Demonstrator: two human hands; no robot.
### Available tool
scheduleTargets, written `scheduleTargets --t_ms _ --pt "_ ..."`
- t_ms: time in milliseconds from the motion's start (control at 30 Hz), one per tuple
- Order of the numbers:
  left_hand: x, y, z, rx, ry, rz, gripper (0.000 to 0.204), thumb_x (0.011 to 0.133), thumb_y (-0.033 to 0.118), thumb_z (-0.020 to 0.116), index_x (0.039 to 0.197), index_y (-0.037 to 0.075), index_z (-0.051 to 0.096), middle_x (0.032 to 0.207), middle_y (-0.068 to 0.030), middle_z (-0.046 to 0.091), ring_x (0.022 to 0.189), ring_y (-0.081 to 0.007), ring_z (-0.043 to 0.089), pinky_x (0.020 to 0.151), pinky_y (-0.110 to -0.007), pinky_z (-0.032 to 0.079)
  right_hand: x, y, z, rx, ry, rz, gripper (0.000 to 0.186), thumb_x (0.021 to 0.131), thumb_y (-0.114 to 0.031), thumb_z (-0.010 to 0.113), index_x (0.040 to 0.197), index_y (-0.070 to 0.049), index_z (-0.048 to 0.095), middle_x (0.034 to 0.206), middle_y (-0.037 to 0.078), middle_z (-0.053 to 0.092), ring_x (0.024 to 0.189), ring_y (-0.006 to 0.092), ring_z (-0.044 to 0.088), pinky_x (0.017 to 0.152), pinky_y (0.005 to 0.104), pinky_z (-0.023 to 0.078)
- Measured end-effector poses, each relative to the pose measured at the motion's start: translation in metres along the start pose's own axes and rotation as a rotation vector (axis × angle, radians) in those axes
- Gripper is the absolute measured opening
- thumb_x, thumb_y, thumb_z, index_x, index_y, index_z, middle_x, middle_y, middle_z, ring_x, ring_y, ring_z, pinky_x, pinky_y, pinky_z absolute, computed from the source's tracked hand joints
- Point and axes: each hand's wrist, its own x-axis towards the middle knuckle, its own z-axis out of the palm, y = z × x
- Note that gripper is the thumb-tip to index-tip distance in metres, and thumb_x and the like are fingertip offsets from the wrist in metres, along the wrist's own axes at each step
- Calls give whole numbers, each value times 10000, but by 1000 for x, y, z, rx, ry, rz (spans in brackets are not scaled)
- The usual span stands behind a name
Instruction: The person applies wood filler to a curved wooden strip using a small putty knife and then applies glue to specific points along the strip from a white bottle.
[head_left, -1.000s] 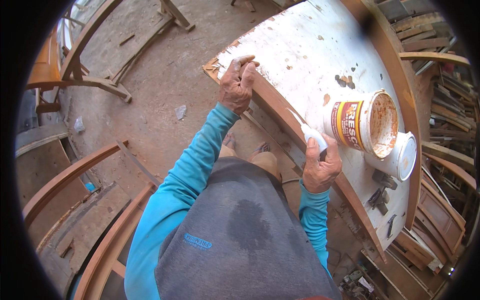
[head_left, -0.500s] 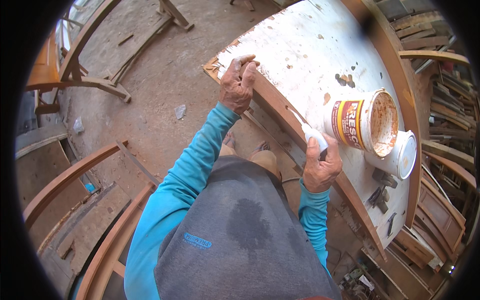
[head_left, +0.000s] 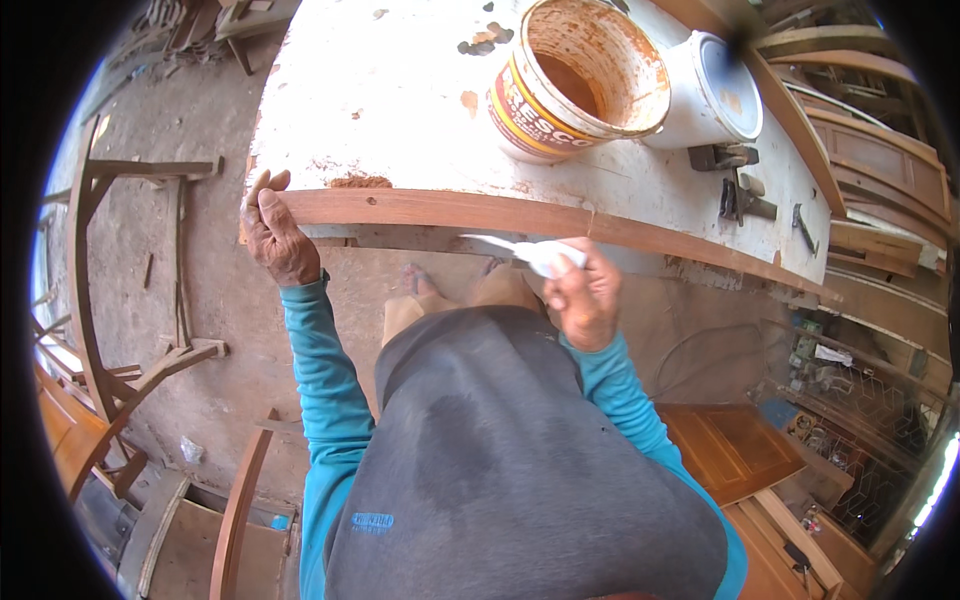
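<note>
Left hand (head_left: 276,238): curled at the wooden strip (head_left: 430,207), left end; I can't tell if gripping.
Right hand (head_left: 590,300): I pinch a white, slim-nozzled bottle (head_left: 550,258), strip's near side.
Bucket (head_left: 530,122): round, brown-crusted, beyond the strip.

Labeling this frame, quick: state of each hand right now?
Left hand: partly curled at the left end of the wooden strip; grip cannot be told.
Right hand: closed, holding the white nozzle bottle.

The bottle (head_left: 556,259) is smooth plastic; the strip (head_left: 450,208), matt wood; the bucket (head_left: 532,118), crusted plastic.
</note>
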Motion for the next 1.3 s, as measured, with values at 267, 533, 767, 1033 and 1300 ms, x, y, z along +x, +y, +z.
scheduleTargets --t_ms 267,533,767,1033,1300 --pt "2 -6 -7 22 22 -30 412 1141 326 416 1350 23 602 1202 -148 718 1182 -263 671 1056 -425 526 -12 -31 -87 15 330 -119 247 1033 -192 606 1151 14 675 770 5 573 606 47 449 515 209 397" --pt "9 -18 -13 -1 6 -50 508 1130 414 429 1358 -14 579 1235 -205 704 1192 -306 665 1055 -435 523 -22 -32 -125 -138 316 -140 243 1011 -155 623 1153 38 664 844 34 616 624 41 465 521 209 384" --pt "9 -22 -8 -18 53 -95 485 1141 383 385 1358 -16 557 1217 -186 706 1181 -294 663 1049 -438 529 -16 -26 -141 -208 276 -129 271 1008 -188 649 1149 41 681 970 80 712 845 105 623 766 265 512" --pt "7 -21 -11 -48 57 -105 525 1137 421 381 1371 -20 542 1229 -212 702 1196 -313 658 1058 -452 523 -9 -30 -151 -206 217 -133 260 1012 -170 645 1148 48 680 1015 94 725 920 122 638 836 280 522" --pt "6 -18 -7 -65 66 -120 561 1131 454 373 1388 -20 528 1249 -221 691 1216 -321 643 1081 -459 508 -6 -25 -151 -220 208 -128 228 1006 -140 655 1117 60 661 982 93 724 891 99 631 784 256 518"
